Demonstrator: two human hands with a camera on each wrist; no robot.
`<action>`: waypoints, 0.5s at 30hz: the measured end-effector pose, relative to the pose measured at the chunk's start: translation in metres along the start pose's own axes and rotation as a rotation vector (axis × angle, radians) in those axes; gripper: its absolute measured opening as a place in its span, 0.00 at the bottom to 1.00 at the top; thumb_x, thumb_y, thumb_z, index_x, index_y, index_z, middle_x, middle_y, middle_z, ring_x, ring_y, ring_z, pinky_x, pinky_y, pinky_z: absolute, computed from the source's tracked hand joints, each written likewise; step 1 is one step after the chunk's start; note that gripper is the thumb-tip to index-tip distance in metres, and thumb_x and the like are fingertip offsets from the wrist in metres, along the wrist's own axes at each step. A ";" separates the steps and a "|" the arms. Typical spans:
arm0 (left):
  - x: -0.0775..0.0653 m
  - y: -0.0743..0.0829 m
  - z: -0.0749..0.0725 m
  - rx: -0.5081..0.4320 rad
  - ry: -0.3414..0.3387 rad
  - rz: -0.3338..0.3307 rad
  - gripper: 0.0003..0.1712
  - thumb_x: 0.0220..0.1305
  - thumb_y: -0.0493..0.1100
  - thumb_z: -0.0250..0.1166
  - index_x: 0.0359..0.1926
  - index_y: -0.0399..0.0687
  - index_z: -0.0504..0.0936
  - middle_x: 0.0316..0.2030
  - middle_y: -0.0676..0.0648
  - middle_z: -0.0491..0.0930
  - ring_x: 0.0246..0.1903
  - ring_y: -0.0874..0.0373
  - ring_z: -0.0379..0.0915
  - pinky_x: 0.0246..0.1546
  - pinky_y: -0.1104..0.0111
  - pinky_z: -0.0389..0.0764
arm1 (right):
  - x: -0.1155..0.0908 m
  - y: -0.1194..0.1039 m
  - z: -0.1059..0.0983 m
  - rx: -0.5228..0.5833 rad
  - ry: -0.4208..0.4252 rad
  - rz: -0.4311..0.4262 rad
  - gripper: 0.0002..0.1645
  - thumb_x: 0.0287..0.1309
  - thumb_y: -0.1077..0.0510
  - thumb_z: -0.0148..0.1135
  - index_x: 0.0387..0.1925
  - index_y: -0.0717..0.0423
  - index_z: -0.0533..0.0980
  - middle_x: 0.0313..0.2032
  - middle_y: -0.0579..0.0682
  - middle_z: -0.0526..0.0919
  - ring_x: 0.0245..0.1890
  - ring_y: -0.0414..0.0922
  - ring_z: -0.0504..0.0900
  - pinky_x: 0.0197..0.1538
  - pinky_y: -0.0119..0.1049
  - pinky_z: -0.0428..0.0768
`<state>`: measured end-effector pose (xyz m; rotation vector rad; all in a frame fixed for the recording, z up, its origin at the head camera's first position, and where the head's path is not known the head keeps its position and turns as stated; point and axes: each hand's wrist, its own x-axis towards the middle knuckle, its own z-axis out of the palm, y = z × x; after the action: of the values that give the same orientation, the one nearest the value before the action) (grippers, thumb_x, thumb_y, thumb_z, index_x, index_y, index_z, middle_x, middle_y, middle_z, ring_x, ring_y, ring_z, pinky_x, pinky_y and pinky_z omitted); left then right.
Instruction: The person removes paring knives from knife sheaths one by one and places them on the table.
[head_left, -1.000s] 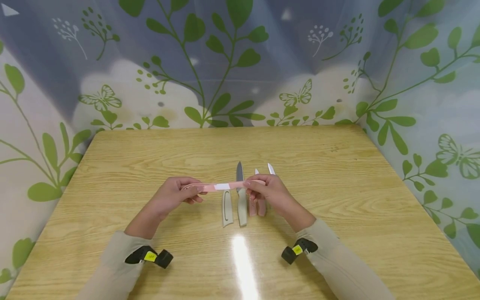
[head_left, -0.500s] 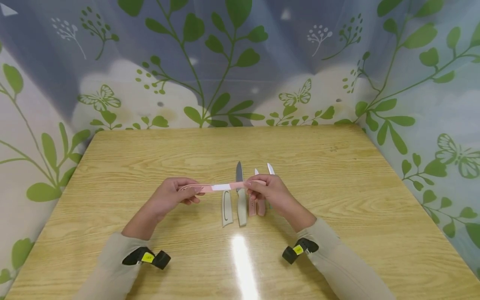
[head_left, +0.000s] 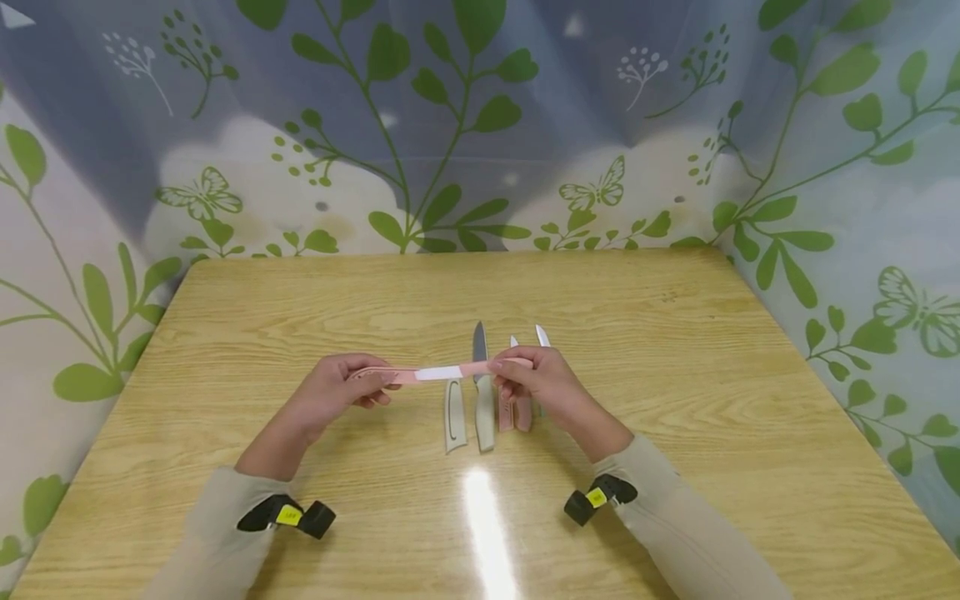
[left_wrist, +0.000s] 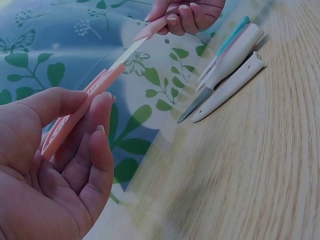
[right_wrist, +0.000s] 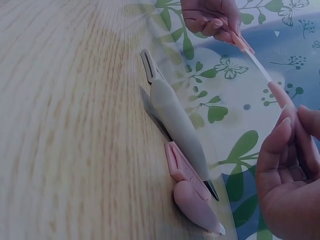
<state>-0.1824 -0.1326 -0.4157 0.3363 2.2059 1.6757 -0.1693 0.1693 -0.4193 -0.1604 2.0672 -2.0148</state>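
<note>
Both hands hold a pink knife level above the table, its white blade (head_left: 437,373) bare in the middle. My left hand (head_left: 330,392) pinches the pink sheath (left_wrist: 75,117) between thumb and fingers; the blade's tip end is hidden inside it. My right hand (head_left: 543,383) grips the pink handle (right_wrist: 279,95) at the other end. Below lie a knife with a beige handle (head_left: 485,417) and dark blade, and a beige sheath (head_left: 454,421) to its left. A second pink sheath (right_wrist: 185,167) and pink-handled knife (right_wrist: 196,205) lie partly under the right hand in the head view.
Beyond these, a silvery blade (head_left: 542,336) points away from me, and a teal handle (left_wrist: 241,27) shows in the left wrist view. The wooden table (head_left: 300,308) meets a leaf-patterned curtain (head_left: 480,142) at its back and sides.
My left hand has drawn the sheath leftward, and a longer stretch of white blade shows. The right hand has stayed almost where it was; the things on the table have not moved.
</note>
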 end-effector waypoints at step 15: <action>-0.003 -0.003 -0.006 0.009 0.046 -0.015 0.20 0.66 0.46 0.61 0.48 0.32 0.78 0.39 0.37 0.84 0.31 0.59 0.80 0.35 0.67 0.80 | -0.002 0.001 -0.009 0.021 0.023 0.009 0.13 0.63 0.61 0.59 0.41 0.69 0.78 0.24 0.49 0.81 0.23 0.39 0.78 0.29 0.29 0.78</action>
<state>-0.1825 -0.1399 -0.4169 0.2855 2.2440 1.6818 -0.1699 0.1787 -0.4204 -0.1243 2.0561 -2.0413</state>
